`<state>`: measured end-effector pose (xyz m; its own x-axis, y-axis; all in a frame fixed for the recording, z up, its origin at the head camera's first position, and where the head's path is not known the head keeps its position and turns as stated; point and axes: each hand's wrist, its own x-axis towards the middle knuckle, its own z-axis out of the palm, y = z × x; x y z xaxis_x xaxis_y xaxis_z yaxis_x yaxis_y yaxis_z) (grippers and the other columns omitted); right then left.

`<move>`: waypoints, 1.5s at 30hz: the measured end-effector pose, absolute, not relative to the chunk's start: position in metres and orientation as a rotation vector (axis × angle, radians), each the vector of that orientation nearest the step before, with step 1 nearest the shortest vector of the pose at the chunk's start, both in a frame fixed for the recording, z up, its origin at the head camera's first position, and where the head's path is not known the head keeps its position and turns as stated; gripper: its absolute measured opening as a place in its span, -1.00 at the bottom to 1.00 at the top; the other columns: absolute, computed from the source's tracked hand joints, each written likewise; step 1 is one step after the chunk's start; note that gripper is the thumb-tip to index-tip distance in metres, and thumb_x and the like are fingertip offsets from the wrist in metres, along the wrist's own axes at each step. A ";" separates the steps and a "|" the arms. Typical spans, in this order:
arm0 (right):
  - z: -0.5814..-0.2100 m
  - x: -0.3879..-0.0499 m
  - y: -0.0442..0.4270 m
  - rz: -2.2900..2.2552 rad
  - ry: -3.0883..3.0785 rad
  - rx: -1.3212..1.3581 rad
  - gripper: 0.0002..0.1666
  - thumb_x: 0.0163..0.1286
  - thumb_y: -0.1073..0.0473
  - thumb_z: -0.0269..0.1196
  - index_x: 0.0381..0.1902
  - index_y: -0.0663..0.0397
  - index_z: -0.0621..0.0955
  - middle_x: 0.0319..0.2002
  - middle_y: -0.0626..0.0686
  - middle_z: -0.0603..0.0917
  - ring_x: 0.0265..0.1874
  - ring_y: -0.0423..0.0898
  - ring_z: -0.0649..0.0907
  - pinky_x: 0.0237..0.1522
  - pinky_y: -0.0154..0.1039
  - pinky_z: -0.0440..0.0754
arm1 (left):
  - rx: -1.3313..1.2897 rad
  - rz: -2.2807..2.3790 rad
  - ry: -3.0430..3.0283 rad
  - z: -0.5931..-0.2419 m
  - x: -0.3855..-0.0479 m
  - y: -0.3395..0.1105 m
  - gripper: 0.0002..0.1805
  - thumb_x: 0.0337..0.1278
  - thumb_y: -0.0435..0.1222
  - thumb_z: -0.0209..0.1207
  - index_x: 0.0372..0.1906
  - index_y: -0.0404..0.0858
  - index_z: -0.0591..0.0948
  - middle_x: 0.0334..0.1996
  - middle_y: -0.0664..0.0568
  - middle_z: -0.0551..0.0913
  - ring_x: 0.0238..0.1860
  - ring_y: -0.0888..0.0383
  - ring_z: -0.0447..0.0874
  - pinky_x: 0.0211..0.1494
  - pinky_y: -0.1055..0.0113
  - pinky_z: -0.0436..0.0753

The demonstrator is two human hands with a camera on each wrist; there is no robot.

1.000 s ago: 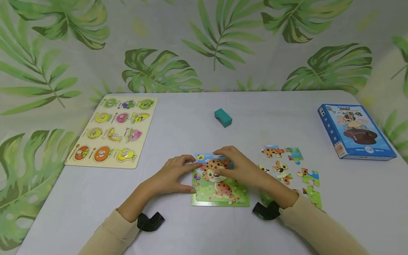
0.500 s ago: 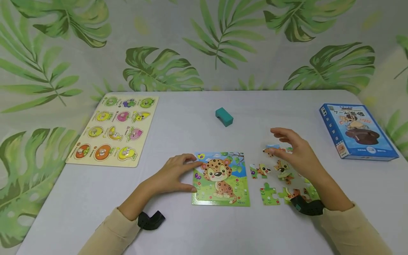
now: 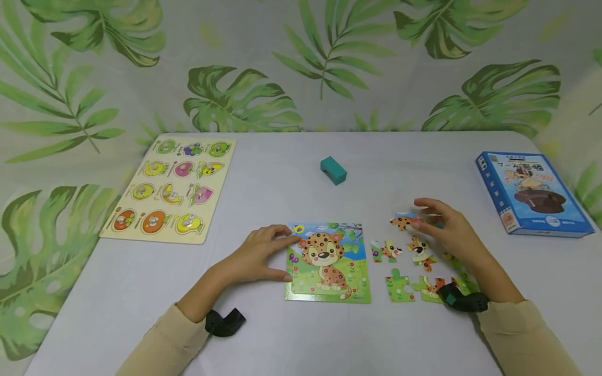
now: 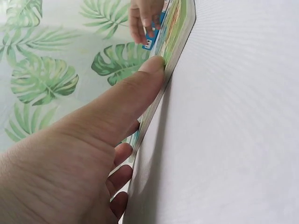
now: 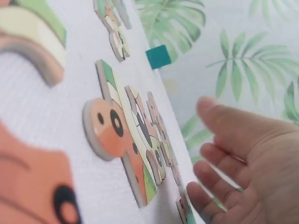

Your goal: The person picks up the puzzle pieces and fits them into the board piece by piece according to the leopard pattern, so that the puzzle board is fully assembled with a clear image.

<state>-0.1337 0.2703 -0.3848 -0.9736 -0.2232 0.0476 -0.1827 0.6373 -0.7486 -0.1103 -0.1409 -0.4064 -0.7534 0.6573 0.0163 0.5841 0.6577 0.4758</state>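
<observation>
A square picture board with a spotted leopard cub (image 3: 331, 271) lies in the middle of the table. My left hand (image 3: 256, 256) rests at its left side, with the thumb on the board's edge in the left wrist view. Loose jigsaw pieces lie right of the board, among them a spotted one (image 3: 401, 223) at the back and a green flowery one (image 3: 400, 288) at the front. Above the back right pieces hovers my right hand (image 3: 447, 232), partly hiding some of them. Nothing shows between its fingers, and they stand apart from the spotted piece (image 5: 124, 144) in the right wrist view.
Far left lies a wooden fruit peg puzzle (image 3: 174, 190). A teal arched block (image 3: 334, 171) sits at the back middle, and a blue box (image 3: 536, 193) lies at the far right. Leaf-printed cloth (image 3: 244, 99) rises behind the table (image 3: 277, 177).
My right hand has left the leopard board and moved right, over the loose pieces, and is slightly further right than half a second ago. My left hand has stayed at the board's left side.
</observation>
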 end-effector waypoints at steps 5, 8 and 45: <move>-0.393 -0.135 0.277 -1.175 2.784 -0.292 -0.33 0.23 0.00 0.20 0.25 0.10 0.31 0.02 0.22 0.44 -0.07 0.12 0.41 -0.09 0.08 0.35 | 1.012 0.730 2.705 -0.407 -0.111 -0.140 -0.12 -0.26 0.21 0.26 0.29 0.03 0.30 0.19 0.09 0.23 0.22 0.10 0.10 0.21 0.11 0.09; -0.395 -0.135 0.278 -1.082 2.814 -0.329 -0.35 0.24 -0.01 0.20 0.23 0.10 0.34 -0.01 0.20 0.46 -0.10 0.09 0.42 -0.13 0.05 0.37 | 1.011 0.733 2.703 -0.407 -0.111 -0.140 -0.12 -0.27 0.20 0.27 0.29 0.02 0.30 0.18 0.09 0.23 0.21 0.10 0.10 0.21 0.11 0.10; -0.365 -0.098 0.174 -1.182 2.912 -0.984 -0.49 0.03 0.33 0.35 0.00 0.26 0.54 -0.03 0.07 0.47 -0.27 -0.13 0.54 -0.38 -0.22 0.57 | 1.071 0.706 2.789 -0.407 -0.109 -0.137 -0.27 -0.10 0.18 0.17 0.22 -0.03 0.39 0.13 0.10 0.30 0.15 0.14 0.19 0.17 0.14 0.17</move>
<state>-0.0981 0.1741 -0.3649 -0.8109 -0.4713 0.3469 -0.5798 0.5663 -0.5859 -0.1085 -0.1365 -0.4067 -0.7542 0.6498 0.0948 0.6166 0.6511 0.4425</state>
